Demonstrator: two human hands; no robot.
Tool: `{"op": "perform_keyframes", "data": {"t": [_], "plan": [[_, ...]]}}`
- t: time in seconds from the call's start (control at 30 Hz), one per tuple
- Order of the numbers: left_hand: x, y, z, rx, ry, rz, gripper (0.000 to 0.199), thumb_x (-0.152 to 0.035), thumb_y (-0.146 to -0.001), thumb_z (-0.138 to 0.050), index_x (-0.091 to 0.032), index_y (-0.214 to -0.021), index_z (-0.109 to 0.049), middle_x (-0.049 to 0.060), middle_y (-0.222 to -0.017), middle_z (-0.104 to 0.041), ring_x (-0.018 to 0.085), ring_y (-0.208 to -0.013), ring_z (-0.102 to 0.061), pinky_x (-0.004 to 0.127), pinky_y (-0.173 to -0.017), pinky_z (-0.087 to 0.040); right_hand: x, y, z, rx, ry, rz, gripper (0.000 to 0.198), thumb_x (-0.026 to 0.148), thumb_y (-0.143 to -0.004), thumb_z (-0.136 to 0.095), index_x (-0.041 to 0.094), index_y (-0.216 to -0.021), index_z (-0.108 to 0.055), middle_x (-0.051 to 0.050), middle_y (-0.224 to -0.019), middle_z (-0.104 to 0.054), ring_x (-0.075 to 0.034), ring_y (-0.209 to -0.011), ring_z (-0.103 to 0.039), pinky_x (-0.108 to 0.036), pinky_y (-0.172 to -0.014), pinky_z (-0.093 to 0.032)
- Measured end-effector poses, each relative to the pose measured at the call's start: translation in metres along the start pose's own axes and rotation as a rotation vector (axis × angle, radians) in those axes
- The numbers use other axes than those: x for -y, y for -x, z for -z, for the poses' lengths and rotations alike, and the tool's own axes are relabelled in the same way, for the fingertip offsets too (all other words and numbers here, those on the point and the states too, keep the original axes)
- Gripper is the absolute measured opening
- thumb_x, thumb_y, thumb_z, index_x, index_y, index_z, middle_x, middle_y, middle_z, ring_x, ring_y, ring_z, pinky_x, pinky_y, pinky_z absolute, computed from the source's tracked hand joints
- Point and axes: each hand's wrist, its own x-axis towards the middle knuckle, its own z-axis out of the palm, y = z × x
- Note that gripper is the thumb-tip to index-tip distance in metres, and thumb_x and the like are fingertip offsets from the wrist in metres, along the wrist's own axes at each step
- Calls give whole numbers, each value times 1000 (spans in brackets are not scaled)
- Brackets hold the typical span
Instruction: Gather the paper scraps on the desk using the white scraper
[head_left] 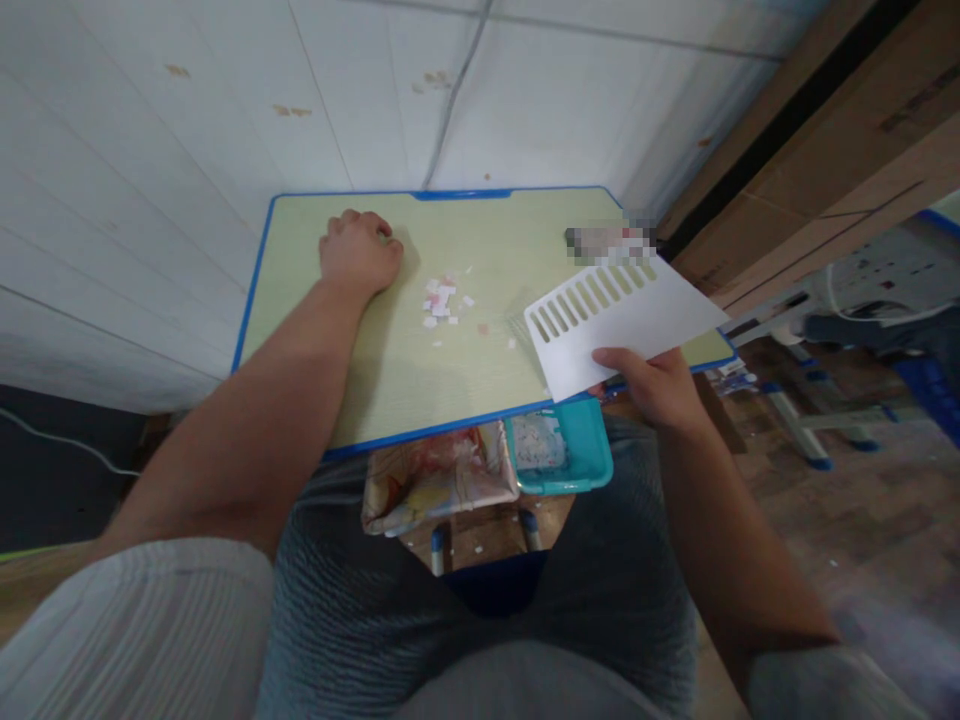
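My right hand point(660, 385) pinches a white sheet of card point(600, 355), thumb on top, over the right part of the table. A row of several rounded slots is cut along the card's far edge. Resting at the table's far left, my left hand point(360, 250) has its fingers curled in; whatever they may hold is hidden. Small white and pinkish paper scraps point(441, 298) lie in a loose pile between my hands, with a few single bits scattered around.
The pale yellow table point(405, 380) has a blue rim and meets a white panelled wall point(225, 100). A blurred-out object point(600, 240) lies at the far right. Below the near edge are a teal basket point(592, 450) and a patterned open bag point(442, 495). Cardboard boxes point(810, 150) stand right.
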Motion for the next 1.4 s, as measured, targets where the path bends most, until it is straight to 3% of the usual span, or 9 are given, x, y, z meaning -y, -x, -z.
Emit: {"op": "perform_keyframes", "data": {"t": [0.17, 0.53, 0.73, 0.93, 1.1, 1.27, 1.4], "plan": [[0, -2, -1, -7, 19, 14, 45, -27, -117, -66, -15, -158, -82, 20, -171, -69, 43, -166, -58, 60, -140, -50, -1, -1, -5, -104, 66, 13, 48, 65, -96, -91, 28, -73, -70, -3, -63, -70, -22, -55, -66, -40, -57, -62], [2, -2, 2, 21, 102, 40, 46, -28, -116, -61, -19, -157, -80, 13, -173, -66, 37, -162, -53, 61, -142, -43, 2, 5, -10, -162, 16, -46, 56, 76, -86, -97, 30, -74, -66, -4, -61, -68, -27, -57, -67, -47, -56, -66], [3, -2, 1, 9, 36, 31, 48, -33, -114, -59, -22, -154, -81, 12, -168, -69, 35, -157, -55, 51, -137, -47, -1, 3, -10, -166, 54, -27, 48, 67, -92, -95, 30, -76, -68, -5, -66, -72, -26, -62, -69, -46, -63, -68], [5, -3, -1, 10, 28, 16, 52, -35, -115, -60, -16, -159, -80, 17, -173, -67, 40, -165, -55, 59, -139, -47, -7, 2, -8, -200, 22, -55, 41, 58, -90, -93, 28, -76, -68, -4, -66, -70, -25, -60, -68, -45, -59, -66], [6, -5, -1, 7, 70, 14, 57, -56, -119, -62, -16, -155, -79, 16, -177, -66, 40, -167, -53, 62, -136, -43, -10, 0, -9, -215, -43, -110, 38, 53, -78, -95, 29, -82, -66, -1, -65, -70, -24, -52, -63, -42, -50, -59], [5, -4, 0, -5, 65, 17, 51, -36, -111, -64, -15, -154, -82, 18, -173, -68, 45, -165, -56, 66, -138, -48, -9, -1, -9, -199, -44, -95, 32, 53, -83, -90, 30, -81, -67, 0, -61, -66, -24, -52, -61, -42, -52, -59], [4, -4, 0, -4, 61, 7, 54, -37, -110, -62, -13, -155, -82, 20, -170, -68, 45, -164, -54, 65, -138, -48, -7, 0, -10, -200, -50, -128, 33, 49, -77, -93, 30, -77, -67, -1, -63, -70, -24, -53, -62, -41, -50, -57]]}}
